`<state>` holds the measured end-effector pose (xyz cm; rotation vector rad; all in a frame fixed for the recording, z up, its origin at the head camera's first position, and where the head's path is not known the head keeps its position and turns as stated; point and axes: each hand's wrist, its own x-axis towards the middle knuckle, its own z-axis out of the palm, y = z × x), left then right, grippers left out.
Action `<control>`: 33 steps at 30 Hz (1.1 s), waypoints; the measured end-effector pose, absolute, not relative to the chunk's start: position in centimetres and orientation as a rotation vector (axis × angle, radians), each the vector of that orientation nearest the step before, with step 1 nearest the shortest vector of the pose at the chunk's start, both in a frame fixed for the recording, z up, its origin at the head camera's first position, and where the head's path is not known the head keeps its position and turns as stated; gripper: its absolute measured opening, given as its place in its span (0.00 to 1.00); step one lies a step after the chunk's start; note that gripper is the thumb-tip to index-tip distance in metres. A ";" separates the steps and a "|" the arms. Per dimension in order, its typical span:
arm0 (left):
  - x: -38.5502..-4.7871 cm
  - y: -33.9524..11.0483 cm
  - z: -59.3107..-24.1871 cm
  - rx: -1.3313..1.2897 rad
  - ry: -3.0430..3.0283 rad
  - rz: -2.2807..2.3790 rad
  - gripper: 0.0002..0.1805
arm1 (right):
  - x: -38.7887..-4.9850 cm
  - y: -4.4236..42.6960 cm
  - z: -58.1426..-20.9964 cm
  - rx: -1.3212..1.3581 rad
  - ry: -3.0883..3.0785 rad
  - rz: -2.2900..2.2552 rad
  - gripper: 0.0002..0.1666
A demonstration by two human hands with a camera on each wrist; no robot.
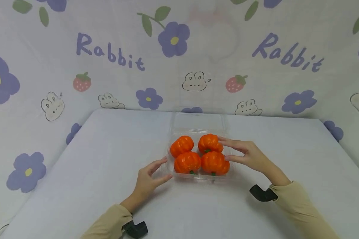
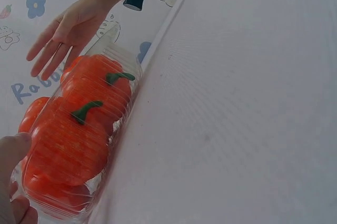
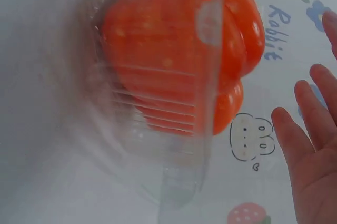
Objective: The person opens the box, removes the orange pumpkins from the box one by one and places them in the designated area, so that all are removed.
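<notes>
Several small orange pumpkins [image 1: 187,162] with green stems sit in two rows inside a clear plastic clamshell box [image 1: 194,177]. The box's clear lid [image 1: 198,122] is folded back, away from me. At the box's left side my left hand [image 1: 146,181] has its fingers and thumb spread, with the tips at the wall and front corner; contact is hard to tell. My right hand [image 1: 251,156] reaches over the right side, fingers extended near the two right-hand pumpkins. In the right wrist view, the right hand's fingers [image 3: 310,145] are straight and apart from the pumpkins.
A white-covered table [image 1: 107,199] lies under the box. Behind it hangs a white cloth [image 1: 215,43] printed with purple flowers, strawberries, rabbits and lettering. Each wrist carries a black camera mount [image 1: 263,193] at the sleeve.
</notes>
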<state>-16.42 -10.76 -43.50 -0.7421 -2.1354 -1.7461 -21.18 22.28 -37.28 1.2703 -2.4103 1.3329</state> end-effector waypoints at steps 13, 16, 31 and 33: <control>-16.6 -10.7 -43.4 -0.673 -2.172 -1.758 0.24 | -21.2 22.1 -40.4 1.305 -2.381 1.517 0.25; -16.7 -10.6 -43.2 -0.669 -2.169 -1.770 0.24 | -21.1 21.7 -40.0 1.339 -2.384 1.521 0.22; -16.6 -10.7 -43.8 -0.719 -2.143 -1.752 0.25 | -20.9 21.8 -41.1 1.279 -2.584 1.261 0.31; -16.9 -10.9 -44.5 -0.716 -2.143 -1.753 0.25 | -20.8 21.7 -41.1 1.280 -2.619 1.229 0.34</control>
